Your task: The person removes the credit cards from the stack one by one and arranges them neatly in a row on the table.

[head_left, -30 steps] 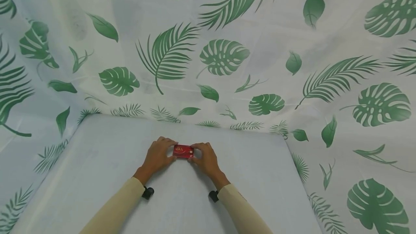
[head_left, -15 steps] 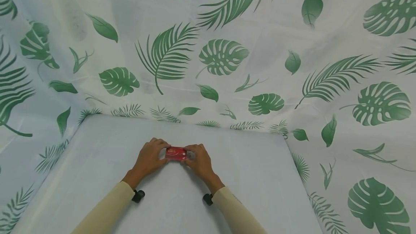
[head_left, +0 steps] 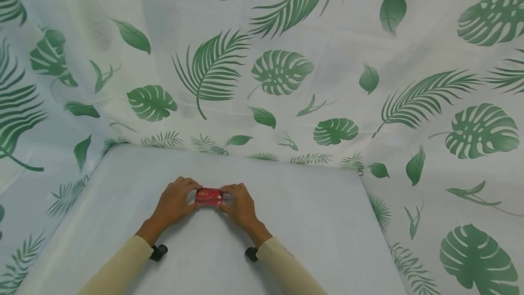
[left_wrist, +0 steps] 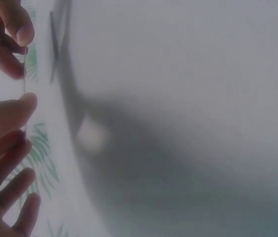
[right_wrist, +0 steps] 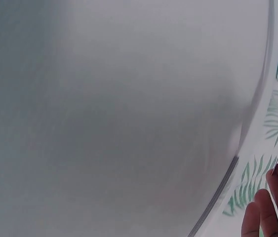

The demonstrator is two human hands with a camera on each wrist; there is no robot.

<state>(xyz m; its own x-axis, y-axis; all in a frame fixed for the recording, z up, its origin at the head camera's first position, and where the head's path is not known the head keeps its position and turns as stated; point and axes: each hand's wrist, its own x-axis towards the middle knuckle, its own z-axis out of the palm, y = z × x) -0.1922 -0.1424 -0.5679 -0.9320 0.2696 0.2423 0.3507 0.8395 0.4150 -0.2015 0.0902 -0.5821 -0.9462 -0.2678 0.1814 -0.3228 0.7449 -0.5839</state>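
At lower centre-left of frame: red VIP card (head_left: 208, 197), ends pinched by left-hand grip (head_left: 173, 200) and right-hand grip (head_left: 242, 205), presumably for steadiness.

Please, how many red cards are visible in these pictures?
1: the red card, held between the left hand and the right hand. Another directly behind it would be hidden.

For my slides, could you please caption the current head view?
Left hand and right hand hold a red card by its ends over a white table, before leaf-print sheeting.
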